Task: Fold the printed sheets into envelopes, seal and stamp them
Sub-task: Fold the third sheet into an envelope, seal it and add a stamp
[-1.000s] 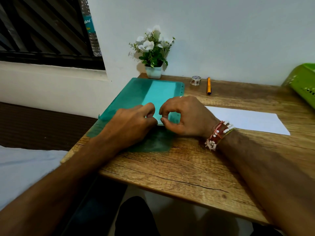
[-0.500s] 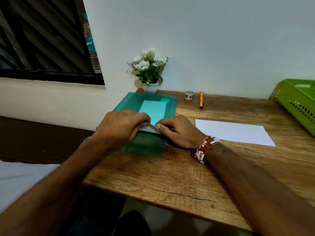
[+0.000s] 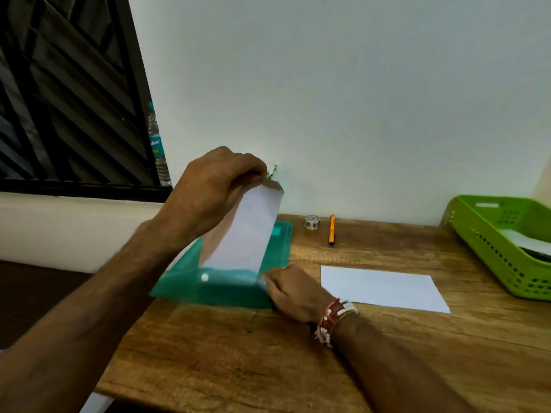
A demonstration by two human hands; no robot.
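My left hand (image 3: 217,186) pinches the top edge of a white envelope (image 3: 244,231) and holds it upright above a teal plastic folder (image 3: 214,289) at the desk's left end. The envelope's lower end is still at the folder's opening. My right hand (image 3: 290,290), with a beaded bracelet on the wrist, grips the folder's near right corner. A white sheet (image 3: 381,289) lies flat on the wooden desk (image 3: 268,353) to the right of that hand.
A small roll of stickers (image 3: 312,221) and an orange pen (image 3: 332,230) lie by the wall. A green plastic basket (image 3: 489,234) with papers in it stands at the right edge. A water bottle (image 3: 157,144) stands on the window sill.
My left hand has risen and drawn the white envelope up out of the teal folder. My right hand has stayed on the folder. The camera has tilted up and hidden the flower pot behind the envelope.
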